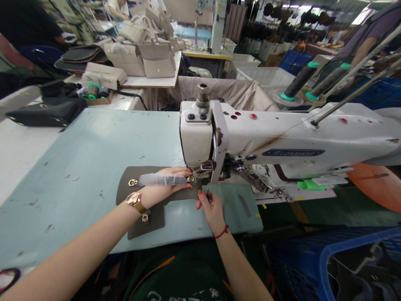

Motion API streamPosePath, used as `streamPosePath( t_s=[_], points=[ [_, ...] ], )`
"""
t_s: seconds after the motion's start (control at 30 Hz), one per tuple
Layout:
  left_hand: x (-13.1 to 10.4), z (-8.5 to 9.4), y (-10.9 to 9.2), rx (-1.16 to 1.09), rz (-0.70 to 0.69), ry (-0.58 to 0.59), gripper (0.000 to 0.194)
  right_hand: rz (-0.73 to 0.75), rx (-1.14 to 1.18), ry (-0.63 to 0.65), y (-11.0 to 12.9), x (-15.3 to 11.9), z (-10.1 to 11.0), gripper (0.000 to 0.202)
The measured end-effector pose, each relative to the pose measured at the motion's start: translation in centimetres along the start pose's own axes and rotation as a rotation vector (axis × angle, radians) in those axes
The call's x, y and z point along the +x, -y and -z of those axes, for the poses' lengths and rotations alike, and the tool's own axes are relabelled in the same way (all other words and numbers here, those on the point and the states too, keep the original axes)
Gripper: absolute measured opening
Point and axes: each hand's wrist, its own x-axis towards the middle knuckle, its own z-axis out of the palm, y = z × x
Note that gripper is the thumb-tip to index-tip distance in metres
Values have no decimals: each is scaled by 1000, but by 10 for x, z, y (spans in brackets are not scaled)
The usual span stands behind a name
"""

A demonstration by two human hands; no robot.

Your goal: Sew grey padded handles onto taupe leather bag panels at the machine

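Observation:
A grey-brown bag panel (125, 194) lies flat on the sewing table, its right end under the head of the sewing machine (197, 138). A handle (161, 179) wrapped in clear film crosses it between gold ring fittings. My left hand (171, 190) presses on the panel, fingers stretched toward the needle area, with the handle passing over its back. My right hand (210, 205) is closed in a pinch by the panel's right front edge. A small dark pointed thing shows at its fingers, too small to name. Another gold fitting (145, 218) sits on the panel's front flap.
The pale green tabletop (94, 154) spreads left and back. Beige bags (156, 58) stand on a table behind, and a black bag (44, 110) lies at left. Thread cones (300, 79) rise behind the machine arm. A blue crate (313, 267) holding dark pieces stands at front right.

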Motion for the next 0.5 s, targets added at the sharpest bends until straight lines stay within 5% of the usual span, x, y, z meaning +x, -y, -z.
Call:
streamPosePath(
  t_s=[0.5],
  points=[
    [16, 6, 13, -41, -46, 0, 29, -88, 104, -1, -8, 20, -4, 50]
  ],
)
